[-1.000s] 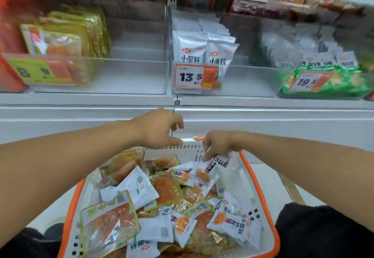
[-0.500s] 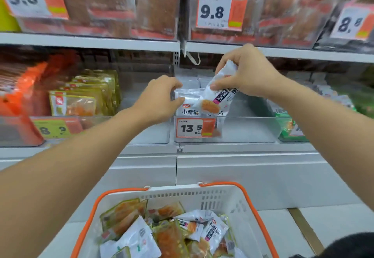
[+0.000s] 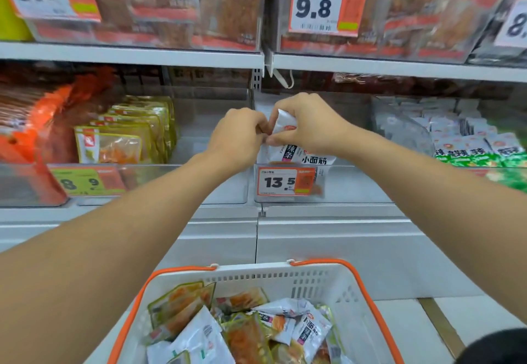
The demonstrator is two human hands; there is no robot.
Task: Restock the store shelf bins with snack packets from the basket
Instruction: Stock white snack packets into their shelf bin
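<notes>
A white snack packet (image 3: 285, 128) is upright at the front of the clear middle bin (image 3: 356, 183), which carries a 13.5 price tag. My right hand (image 3: 306, 125) grips the packet's top edge. My left hand (image 3: 242, 135) pinches its left edge, fingertips meeting the right hand's. More white packets (image 3: 316, 159) stand just behind the tag. Below, a white basket with orange handles (image 3: 285, 275) holds several white and yellow-green packets (image 3: 242, 329).
To the left, a clear bin (image 3: 211, 183) tagged 8.9 holds yellow-green packets (image 3: 119, 141). To the right is a bin of green-and-white packets (image 3: 479, 149). The shelf above (image 3: 131, 52) carries red packs with 9.8 tags. White cabinet fronts (image 3: 313, 238) lie under the bins.
My right hand lifted a white packet from the basket up to the middle bin. My left hand rose with it and now pinches the packet too. The camera tilted up.
</notes>
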